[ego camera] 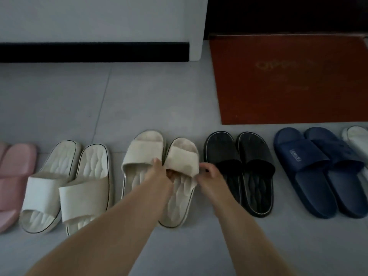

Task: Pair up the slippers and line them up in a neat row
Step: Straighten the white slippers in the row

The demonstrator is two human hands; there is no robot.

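A row of slippers runs across the grey floor: pink ones [14,176] at the far left, a white pair [65,186] with toes toward me, a cream pair [143,154] in the middle, a black pair [241,172], a navy pair [316,170], and a white slipper [356,140] at the right edge. My left hand [159,174] has its fingers tucked under the strap of the right cream slipper [183,156]. My right hand [209,172] pinches that strap's right edge. Both cream slippers lie flat, side by side and touching.
A red doormat [288,80] lies beyond the black and navy pairs. A white cabinet [99,18] with a dark recess at its base stands along the far left. Bare tiled floor [139,100] stretches between the row and the cabinet.
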